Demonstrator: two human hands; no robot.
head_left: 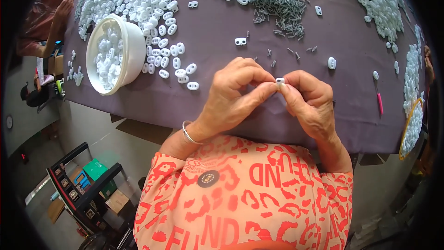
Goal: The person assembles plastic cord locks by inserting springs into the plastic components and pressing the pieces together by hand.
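A small white plastic cord lock (280, 80) is pinched between the fingertips of both hands, just above the table. My left hand (236, 90), with a bangle at its wrist, grips it from the left by thumb and forefinger. From the other side, my right hand (311, 102) pinches it the same way; the fingertips cover much of the piece. Beyond the hands lie a few loose metal springs (273, 63) and a single two-hole cord lock (240, 41). Another white cord lock (331, 63) rests to the right of my right hand.
A white tub (135, 51) of clear-white parts stands at the left beside scattered white cord locks (164, 60). A heap of springs (282, 11) lies at the back. On the right are a pink-handled tool (380, 104), heaped white parts (381, 4) and a yellow-rimmed basket (407, 127).
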